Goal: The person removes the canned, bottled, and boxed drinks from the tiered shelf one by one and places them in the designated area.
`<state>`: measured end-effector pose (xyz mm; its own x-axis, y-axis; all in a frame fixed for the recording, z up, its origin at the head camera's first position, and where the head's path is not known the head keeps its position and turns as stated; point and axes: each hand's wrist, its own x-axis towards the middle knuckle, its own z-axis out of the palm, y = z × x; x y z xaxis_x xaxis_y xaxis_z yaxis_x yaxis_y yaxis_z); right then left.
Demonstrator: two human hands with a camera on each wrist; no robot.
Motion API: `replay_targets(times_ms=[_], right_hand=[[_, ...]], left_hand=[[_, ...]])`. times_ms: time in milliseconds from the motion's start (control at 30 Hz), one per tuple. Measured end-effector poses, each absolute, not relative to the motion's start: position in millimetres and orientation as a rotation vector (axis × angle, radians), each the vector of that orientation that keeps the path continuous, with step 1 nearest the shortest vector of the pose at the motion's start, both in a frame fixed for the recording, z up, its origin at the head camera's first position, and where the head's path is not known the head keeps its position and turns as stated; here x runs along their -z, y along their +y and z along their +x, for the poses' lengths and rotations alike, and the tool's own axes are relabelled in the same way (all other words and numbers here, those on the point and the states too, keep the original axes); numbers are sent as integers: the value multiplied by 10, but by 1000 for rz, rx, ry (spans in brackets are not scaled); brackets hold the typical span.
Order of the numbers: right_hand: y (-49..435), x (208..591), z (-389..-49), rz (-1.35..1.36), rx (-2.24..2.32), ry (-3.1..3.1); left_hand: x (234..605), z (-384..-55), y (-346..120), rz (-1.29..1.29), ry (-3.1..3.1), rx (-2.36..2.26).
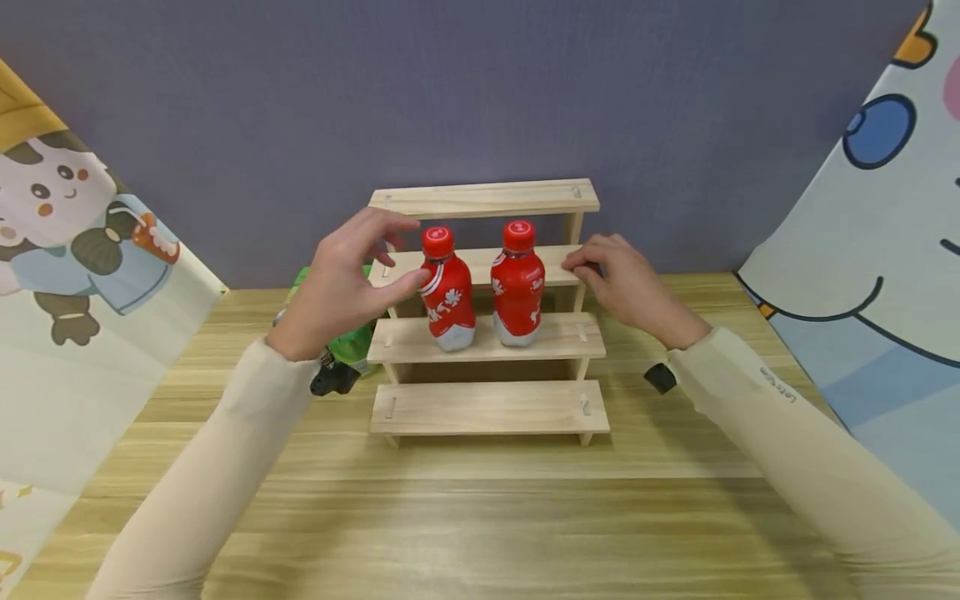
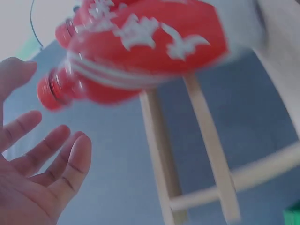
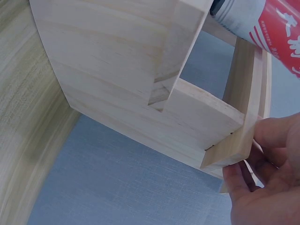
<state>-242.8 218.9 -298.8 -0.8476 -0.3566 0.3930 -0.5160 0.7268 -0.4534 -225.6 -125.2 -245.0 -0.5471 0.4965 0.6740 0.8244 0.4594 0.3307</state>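
Observation:
Two red bottles with white bases stand upright side by side on a tiered wooden shelf (image 1: 487,408), on its second step from the bottom. My left hand (image 1: 348,271) is beside the left bottle (image 1: 450,304), thumb and fingers spread apart; in the left wrist view the left hand (image 2: 44,164) has nothing between its fingers. The right bottle (image 1: 518,287) stands nearer my right hand (image 1: 626,283). That hand grips the right end of the step above the bottles. In the right wrist view its thumb and fingers pinch the board's end (image 3: 234,145).
Behind the left wrist, a green package (image 1: 352,343) is partly hidden beside the shelf. A grey-blue panel (image 1: 480,92) rises behind. Cartoon-printed sheets flank the wood-grain table (image 1: 480,525) left and right.

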Motion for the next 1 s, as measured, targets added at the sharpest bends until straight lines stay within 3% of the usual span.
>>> replay_targets(times_ms=[467,1000], right_hand=[[2197,3008,-2452,689,-816,-2631],[2193,3006,-2433,679,-832,-2643]], left_hand=[[2420,-2186,-953,-1042,-2238,796],[2327,-1877,-1431,-899,-2131,732]])
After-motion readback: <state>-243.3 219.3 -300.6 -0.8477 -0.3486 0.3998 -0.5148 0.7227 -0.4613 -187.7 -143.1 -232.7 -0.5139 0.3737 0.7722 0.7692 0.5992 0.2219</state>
